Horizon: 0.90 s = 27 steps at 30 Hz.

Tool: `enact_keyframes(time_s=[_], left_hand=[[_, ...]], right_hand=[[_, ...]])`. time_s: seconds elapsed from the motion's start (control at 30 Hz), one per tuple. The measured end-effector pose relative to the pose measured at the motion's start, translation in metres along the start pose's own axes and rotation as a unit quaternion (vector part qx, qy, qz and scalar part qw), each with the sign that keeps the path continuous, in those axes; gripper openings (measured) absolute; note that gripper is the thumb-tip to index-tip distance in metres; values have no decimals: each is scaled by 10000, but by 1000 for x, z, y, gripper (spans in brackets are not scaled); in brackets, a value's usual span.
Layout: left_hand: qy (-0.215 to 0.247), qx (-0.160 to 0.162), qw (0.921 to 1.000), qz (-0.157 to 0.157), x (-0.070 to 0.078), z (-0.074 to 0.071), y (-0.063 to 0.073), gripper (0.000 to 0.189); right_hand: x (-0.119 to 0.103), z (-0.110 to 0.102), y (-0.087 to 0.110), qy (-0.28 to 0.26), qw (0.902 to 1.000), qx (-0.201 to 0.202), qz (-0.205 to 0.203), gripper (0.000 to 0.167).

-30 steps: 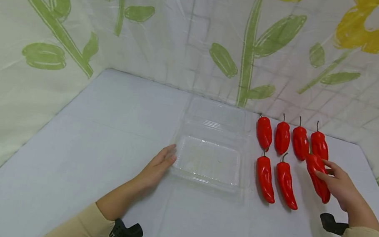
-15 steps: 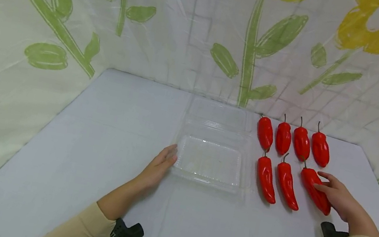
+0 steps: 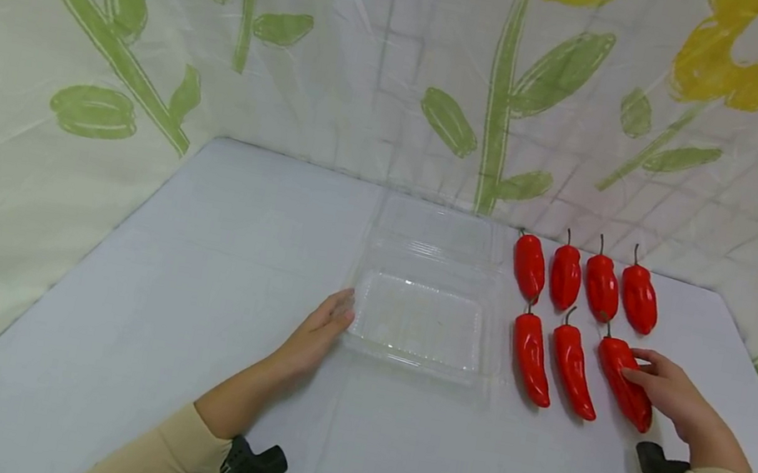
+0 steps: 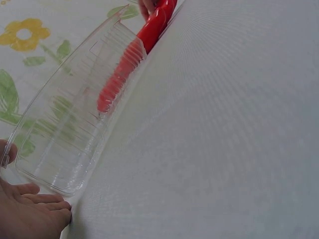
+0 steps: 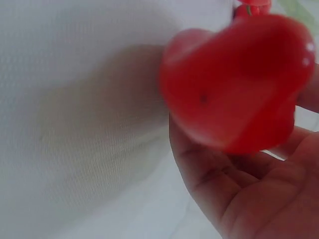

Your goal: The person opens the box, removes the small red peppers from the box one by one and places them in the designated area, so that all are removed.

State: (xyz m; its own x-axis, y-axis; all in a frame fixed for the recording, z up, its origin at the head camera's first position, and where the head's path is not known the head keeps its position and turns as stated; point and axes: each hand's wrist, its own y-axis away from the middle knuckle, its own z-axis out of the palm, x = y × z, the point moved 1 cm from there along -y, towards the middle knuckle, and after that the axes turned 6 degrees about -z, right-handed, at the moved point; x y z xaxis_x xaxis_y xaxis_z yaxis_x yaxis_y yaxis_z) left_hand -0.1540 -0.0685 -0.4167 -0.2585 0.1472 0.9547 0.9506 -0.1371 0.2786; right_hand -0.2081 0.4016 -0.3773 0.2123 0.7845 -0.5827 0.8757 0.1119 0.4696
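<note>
My right hand holds a long red pepper at the right end of the front row, its stem pointing away. In the right wrist view, the pepper's rounded tip fills the middle, with fingers around its lower side. A clear plastic clamshell container lies with its lid folded back, nothing inside. At its left side, my left hand holds the edge. The left wrist view has the thumb at the container's rim and the fingers beside its wall.
Two more red peppers lie left of the held one. Behind them, a row of several peppers reaches near the table's back edge. A flower-printed sheet hangs behind the white table.
My right hand has brought the pepper toward me, away from the back row, and lowered it into line with the two front peppers. The left hand stays at the container.
</note>
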Motion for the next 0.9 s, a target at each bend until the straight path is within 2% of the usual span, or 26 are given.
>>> enact_keyframes(time_s=[0.47, 0.9], left_hand=[[-42, 3, 10000, 16, 0, 0, 1, 51], [-26, -18, 10000, 22, 2, 0, 2, 51]], right_hand=[[-1, 1, 1, -19, 9998, 165, 121, 74], [-1, 3, 1, -230, 9993, 274, -91, 67]])
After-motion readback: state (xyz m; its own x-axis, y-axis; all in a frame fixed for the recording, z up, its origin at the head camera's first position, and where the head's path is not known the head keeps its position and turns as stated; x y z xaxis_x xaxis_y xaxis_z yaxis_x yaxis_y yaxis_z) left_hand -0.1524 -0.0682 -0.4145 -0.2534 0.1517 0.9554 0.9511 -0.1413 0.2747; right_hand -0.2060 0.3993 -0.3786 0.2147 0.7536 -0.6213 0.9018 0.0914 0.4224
